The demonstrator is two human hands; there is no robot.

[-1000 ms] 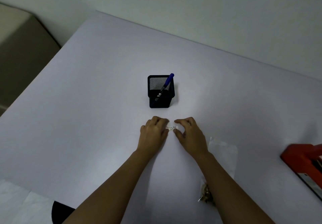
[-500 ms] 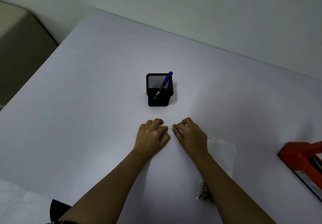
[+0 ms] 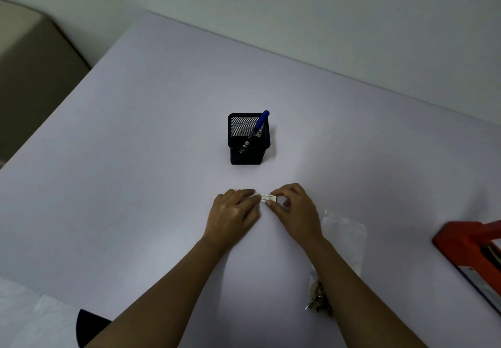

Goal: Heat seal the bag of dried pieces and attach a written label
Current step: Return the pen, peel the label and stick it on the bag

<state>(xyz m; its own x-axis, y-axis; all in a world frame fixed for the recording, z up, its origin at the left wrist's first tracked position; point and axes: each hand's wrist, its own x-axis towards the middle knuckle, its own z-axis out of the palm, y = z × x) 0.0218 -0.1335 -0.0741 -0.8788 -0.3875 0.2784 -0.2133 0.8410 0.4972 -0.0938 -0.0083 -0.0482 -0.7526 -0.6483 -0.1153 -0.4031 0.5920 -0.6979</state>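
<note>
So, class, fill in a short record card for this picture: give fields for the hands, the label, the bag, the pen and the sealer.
left hand: fingertips pressing the label's left end
right hand: pinching the label's right end
label: small white strip with writing, on the table
bag: clear, lying flat right of the right forearm, dried pieces at its near end
pen: blue, leaning in the black mesh holder
sealer: red, at the right edge

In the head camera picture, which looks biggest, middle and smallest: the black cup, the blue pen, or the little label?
1. Black cup
2. Blue pen, partly hidden inside the cup
3. Label, partly covered by fingers
</note>
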